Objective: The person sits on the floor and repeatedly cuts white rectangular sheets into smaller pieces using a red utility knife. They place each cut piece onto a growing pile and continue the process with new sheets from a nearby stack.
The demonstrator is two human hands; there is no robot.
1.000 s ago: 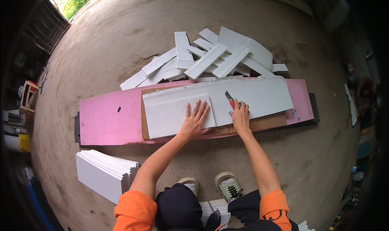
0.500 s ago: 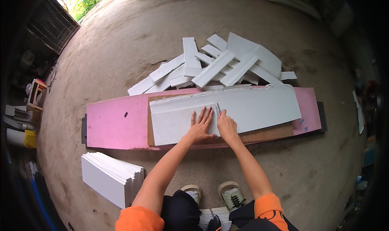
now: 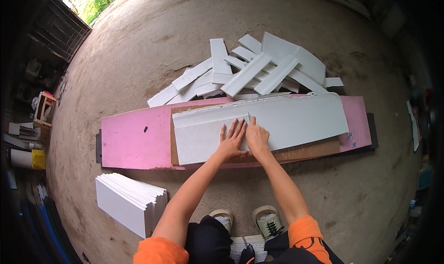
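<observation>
A large white sheet (image 3: 305, 118), foam-like with a ragged far edge, lies over a brown board and a pink board. On its left part rests a smaller flat white panel (image 3: 199, 136). My left hand (image 3: 231, 141) presses on this panel, its fingers spread. Beside it, my right hand (image 3: 257, 136) is closed with the index finger stretched forward. It holds a thin, pointed knife (image 3: 249, 118) at the panel's right end, against the sheet. Most of the knife's handle is hidden in my fingers.
Beyond the boards lies a heap of white offcut strips (image 3: 247, 74). A stack of white panels (image 3: 125, 201) stands near left on the bare floor. The pink board (image 3: 134, 136) carries a small black piece (image 3: 145, 129). The brown board (image 3: 310, 149) shows along the sheet's near edge.
My right hand has shifted slightly away from me with the knife along the panel's right end. The left hand stays pressed on the panel. The whole view has shifted a little.
</observation>
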